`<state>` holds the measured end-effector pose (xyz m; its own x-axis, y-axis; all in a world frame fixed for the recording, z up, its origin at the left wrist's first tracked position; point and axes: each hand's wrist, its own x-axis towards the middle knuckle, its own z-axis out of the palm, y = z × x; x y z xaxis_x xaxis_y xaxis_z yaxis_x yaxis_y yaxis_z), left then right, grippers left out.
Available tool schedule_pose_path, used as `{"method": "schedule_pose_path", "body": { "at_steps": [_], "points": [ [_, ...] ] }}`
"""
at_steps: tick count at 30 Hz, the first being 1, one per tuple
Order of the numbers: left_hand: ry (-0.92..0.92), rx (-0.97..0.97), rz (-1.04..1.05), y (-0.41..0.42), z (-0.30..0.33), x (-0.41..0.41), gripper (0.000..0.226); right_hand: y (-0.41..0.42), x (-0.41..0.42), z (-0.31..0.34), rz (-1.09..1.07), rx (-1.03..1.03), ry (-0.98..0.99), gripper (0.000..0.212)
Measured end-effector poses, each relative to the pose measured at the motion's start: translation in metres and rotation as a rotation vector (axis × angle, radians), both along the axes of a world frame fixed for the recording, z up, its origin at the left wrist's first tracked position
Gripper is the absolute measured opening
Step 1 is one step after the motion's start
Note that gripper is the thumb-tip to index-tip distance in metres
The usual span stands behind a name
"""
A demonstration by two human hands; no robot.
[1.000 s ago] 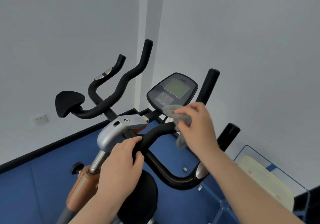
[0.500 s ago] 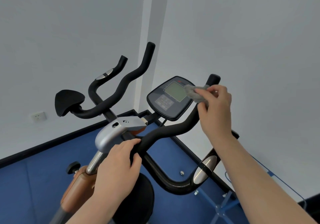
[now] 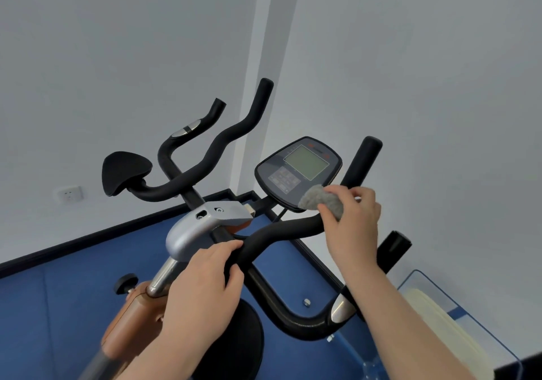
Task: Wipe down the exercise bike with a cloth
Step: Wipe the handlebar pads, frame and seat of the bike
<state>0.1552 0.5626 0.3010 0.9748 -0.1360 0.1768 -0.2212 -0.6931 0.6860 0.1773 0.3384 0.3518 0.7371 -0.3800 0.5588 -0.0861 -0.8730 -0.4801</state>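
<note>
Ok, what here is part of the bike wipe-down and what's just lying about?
Part of the job:
grey cloth in the right hand
console
handlebar, gripped by the left hand

Just there:
wall socket
clear bin
blue floor

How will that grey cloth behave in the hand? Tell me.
Probably soft and floppy: the cloth is bunched into a wad in the right hand. Likely light, since a few fingers hold it. It should not slip easily; its surface looks fuzzy.

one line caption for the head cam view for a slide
Right hand wipes console edge with grey cloth; left hand grips handlebar.
</note>
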Motion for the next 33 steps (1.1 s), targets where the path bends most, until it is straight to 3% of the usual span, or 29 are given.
{"method": "schedule_pose_path", "body": {
  "at_steps": [5,10,15,17,21,23,27,33],
  "points": [
    [-0.009,0.022,-0.012,0.0,-0.001,0.002,0.04,-0.023,0.01,0.038,0.023,0.056,-0.22,0.033],
    [-0.008,0.011,-0.01,0.0,-0.001,0.0,0.039,-0.009,0.002,0.013,-0.019,0.038,-0.027,0.014],
    [-0.003,0.022,0.002,0.0,0.0,0.001,0.038,-0.022,0.018,0.048,-0.058,0.044,-0.075,0.012],
    [0.008,0.02,-0.002,0.0,0.0,0.001,0.038,-0.009,0.013,0.038,-0.058,-0.009,-0.002,0.011],
    [0.014,0.005,0.001,0.0,0.001,0.0,0.038,0.023,-0.002,0.003,0.112,-0.058,0.111,0.006],
    [0.002,0.005,-0.006,0.001,0.001,0.0,0.039,0.023,0.001,0.008,0.149,-0.087,0.114,0.007],
    [-0.002,0.006,-0.015,0.002,-0.001,-0.002,0.04,0.016,-0.007,0.007,-0.012,0.011,0.016,0.013],
    [-0.035,0.007,-0.009,0.002,-0.004,-0.002,0.039,0.045,-0.017,-0.012,0.227,-0.012,0.082,0.017]
  ]
}}
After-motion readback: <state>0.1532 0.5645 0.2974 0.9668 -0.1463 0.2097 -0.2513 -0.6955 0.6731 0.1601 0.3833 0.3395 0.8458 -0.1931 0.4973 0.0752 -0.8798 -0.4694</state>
